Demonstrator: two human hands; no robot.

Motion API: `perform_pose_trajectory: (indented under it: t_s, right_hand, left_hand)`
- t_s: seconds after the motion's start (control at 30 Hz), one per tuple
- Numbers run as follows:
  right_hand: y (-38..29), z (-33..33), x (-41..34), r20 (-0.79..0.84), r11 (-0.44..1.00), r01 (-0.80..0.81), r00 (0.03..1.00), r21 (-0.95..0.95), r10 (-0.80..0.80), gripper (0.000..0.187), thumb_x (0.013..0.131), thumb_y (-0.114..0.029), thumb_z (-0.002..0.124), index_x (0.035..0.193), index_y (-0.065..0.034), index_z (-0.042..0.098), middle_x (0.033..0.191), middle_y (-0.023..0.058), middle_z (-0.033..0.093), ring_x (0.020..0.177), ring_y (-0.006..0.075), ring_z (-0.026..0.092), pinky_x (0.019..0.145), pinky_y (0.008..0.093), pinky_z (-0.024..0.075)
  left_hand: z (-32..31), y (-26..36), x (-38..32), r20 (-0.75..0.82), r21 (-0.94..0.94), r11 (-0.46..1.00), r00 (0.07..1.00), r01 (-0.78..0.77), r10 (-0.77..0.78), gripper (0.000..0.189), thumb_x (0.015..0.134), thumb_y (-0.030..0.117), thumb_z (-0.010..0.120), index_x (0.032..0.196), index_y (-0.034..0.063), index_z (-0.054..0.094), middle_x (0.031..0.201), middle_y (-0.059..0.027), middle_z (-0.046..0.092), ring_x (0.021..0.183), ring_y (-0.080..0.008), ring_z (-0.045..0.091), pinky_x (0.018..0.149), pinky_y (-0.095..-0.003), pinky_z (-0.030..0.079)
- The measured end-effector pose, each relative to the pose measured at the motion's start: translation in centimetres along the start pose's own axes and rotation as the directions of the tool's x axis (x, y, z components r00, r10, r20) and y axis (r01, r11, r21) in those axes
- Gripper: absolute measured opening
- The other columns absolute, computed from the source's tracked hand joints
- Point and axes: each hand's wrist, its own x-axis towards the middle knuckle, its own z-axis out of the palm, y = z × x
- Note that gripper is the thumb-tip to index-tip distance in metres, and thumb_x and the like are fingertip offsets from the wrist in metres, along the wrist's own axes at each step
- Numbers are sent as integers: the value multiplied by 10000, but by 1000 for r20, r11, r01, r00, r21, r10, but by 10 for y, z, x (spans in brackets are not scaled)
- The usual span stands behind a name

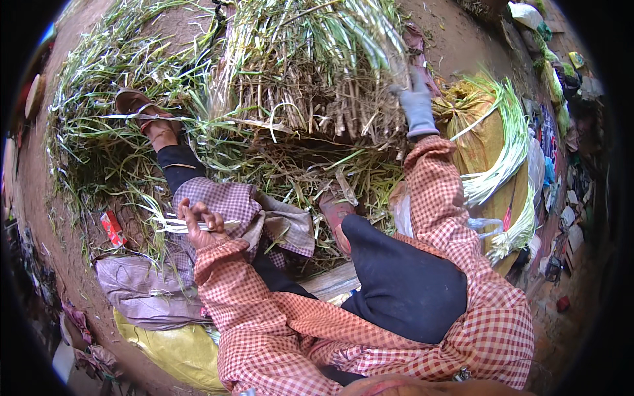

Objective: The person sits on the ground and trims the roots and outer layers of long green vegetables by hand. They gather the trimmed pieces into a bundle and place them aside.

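My left hand (202,223) is closed around a small bundle of pale peeled stalks (173,225), above my checked lap cloth. My right hand (417,101), in a grey-blue glove, reaches forward to the right edge of a large heap of green stalks with brown, dry bases (302,99). Long stalks by its fingers are blurred, so whether it grips them cannot be told. To the right, bundles of peeled pale-green stalks (510,143) lie over a yellow-brown sack (478,143).
Loose leaves and trimmings (99,128) cover the ground around my feet. A red packet (113,229) lies at left, above a greyish-purple cloth (143,287) and a yellow sack (173,351). A wooden board (331,281) is between my legs. Mixed litter lies at the far right.
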Motion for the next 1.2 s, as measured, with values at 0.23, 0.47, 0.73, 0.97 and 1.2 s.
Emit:
perform_pose_trajectory:
  t_s: [0.23,0.47,0.73,0.97,1.2]
  right_hand:
    - [-16,39,-4,53,745,-191,956,-639,290,1074,685,-349,771,1457,-241,32,1522,107,22,1326,375,268,1059,448,339]
    - [25,20,6,79,984,-175,982,43,171,1060,707,-571,701,1416,15,175,1420,223,304,1298,310,329,1065,334,254]
    - [-13,13,9,108,973,-227,967,-38,230,887,719,-202,755,1415,-75,219,1333,197,435,1211,323,449,1048,423,345]
    - [-23,-43,-51,5,365,44,991,930,-131,718,744,-9,661,1379,-64,330,1128,155,594,872,230,651,676,271,589]
    - [-42,-41,-44,-58,585,197,967,787,-247,738,732,16,657,1383,-69,321,1138,168,585,884,243,651,722,307,592]
  left_hand:
    - [0,0,2,-13,30,999,1000,15,-14,210,958,262,465,1107,115,487,734,-77,614,361,-76,402,286,-206,331]
    - [0,-1,1,-17,19,999,999,37,-36,230,960,277,457,1121,114,470,740,-86,621,373,-88,427,293,-211,341]
    - [4,-1,0,9,37,999,1000,27,-28,230,955,270,469,1117,107,486,739,-81,621,377,-86,427,299,-213,349]
    - [7,-4,-1,-17,51,999,1000,18,-17,213,950,248,483,1111,108,487,735,-74,617,373,-82,419,301,-213,355]
    - [1,-3,0,-1,49,998,999,37,-37,233,959,243,467,1147,106,466,745,-85,611,371,-78,413,300,-210,341]
